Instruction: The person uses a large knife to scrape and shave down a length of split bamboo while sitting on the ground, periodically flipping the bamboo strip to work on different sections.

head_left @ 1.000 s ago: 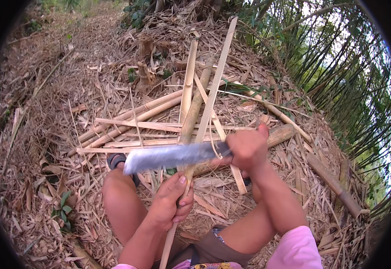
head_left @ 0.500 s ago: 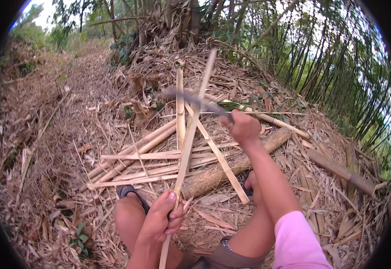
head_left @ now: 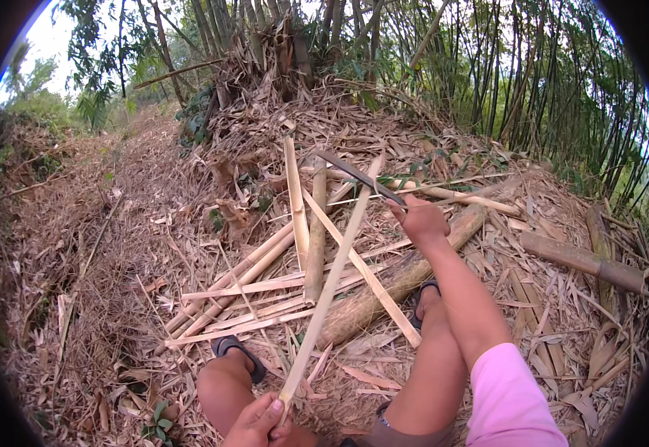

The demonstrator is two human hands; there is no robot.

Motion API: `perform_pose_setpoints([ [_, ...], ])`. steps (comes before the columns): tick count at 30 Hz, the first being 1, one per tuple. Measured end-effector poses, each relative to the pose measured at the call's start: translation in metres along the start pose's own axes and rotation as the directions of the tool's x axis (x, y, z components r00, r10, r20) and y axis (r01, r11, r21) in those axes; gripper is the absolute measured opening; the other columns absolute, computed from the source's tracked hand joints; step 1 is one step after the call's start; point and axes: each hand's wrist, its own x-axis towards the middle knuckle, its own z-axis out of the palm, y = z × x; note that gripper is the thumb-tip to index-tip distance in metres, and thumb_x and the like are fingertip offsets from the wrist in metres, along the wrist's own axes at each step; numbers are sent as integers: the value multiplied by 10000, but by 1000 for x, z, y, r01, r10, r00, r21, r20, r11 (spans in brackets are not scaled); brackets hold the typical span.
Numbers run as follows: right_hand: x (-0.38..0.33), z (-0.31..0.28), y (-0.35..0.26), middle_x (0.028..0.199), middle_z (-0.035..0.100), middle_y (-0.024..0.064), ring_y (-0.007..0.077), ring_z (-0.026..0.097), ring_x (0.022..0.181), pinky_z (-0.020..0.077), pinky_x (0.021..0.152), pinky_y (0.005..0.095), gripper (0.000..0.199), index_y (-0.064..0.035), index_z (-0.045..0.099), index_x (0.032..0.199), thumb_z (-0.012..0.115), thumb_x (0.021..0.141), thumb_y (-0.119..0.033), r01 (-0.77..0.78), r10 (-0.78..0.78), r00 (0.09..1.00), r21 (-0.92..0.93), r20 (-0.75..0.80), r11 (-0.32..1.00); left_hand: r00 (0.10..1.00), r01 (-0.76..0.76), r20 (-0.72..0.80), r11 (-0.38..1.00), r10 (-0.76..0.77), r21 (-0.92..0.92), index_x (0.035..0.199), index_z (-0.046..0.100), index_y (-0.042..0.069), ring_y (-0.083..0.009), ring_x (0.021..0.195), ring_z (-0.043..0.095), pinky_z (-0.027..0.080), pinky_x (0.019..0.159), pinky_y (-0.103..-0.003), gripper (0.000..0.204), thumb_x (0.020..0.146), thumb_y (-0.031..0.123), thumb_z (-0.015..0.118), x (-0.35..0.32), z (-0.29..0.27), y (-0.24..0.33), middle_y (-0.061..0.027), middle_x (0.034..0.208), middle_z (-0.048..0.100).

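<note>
My left hand (head_left: 259, 423), at the bottom of the view, is closed round the near end of a long pale split bamboo strip (head_left: 329, 289), which slants up and away to the right. My right hand (head_left: 422, 223) is wrapped round the handle of a machete (head_left: 355, 173); its dark blade points up and left. Near the strip's far end the blade crosses it; whether the edge touches it, I cannot tell. Beneath lies a thick brown log (head_left: 395, 289), crossed by another split bamboo strip (head_left: 365, 270).
Several split bamboo pieces (head_left: 265, 285) lie left of the log, with an upright-looking pale piece (head_left: 297, 197) beyond. A thick bamboo length (head_left: 585, 262) lies at the right. Dry leaves cover the ground; bamboo stalks (head_left: 540, 89) stand behind. My sandalled feet flank the log's near end.
My left hand has moved down toward the lower edge, pulling the strip nearer. The machete has moved to the strip's far end. The view has shifted slightly.
</note>
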Motion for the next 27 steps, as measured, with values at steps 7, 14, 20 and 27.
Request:
perform_pose_setpoints([
  [7, -1, 43, 108, 762, 657, 245, 429, 656, 766, 508, 670, 531, 732, 19, 614, 866, 408, 939, -680, -466, 473, 881, 151, -9, 872, 997, -70, 19, 997, 69, 20, 981, 486, 140, -74, 386, 309, 232, 335, -229, 169, 1057, 275, 418, -24, -6, -34, 25, 577, 385],
  [14, -14, 71, 96, 655, 613, 158, 271, 597, 510, 477, 452, 433, 725, -10, 613, 769, 377, 953, -670, -817, 599, 516, 561, 612, 132, 993, -95, -64, 994, 98, 51, 995, 456, 143, -79, 382, 323, 245, 335, -224, 173, 1049, 306, 436, 30, -1, -31, 17, 592, 413],
  [20, -50, 20, 48, 1050, 697, 225, 389, 675, 983, 533, 880, 441, 481, 17, 720, 995, 565, 923, -433, -338, 327, 857, -45, 398, 940, 995, -95, -15, 970, 100, 222, 904, 443, 109, -62, 375, 298, 259, 323, -232, 295, 1051, 366, 439, 48, 5, -17, 17, 579, 382],
  [27, -49, 27, 39, 968, 704, 236, 360, 700, 917, 559, 808, 441, 343, 9, 722, 946, 617, 889, -312, -44, 105, 888, -145, 447, 988, 991, -123, -25, 977, 129, 175, 823, 441, 105, -62, 341, 315, 286, 302, -230, 334, 1052, 349, 446, 66, 14, -39, 28, 534, 368],
])
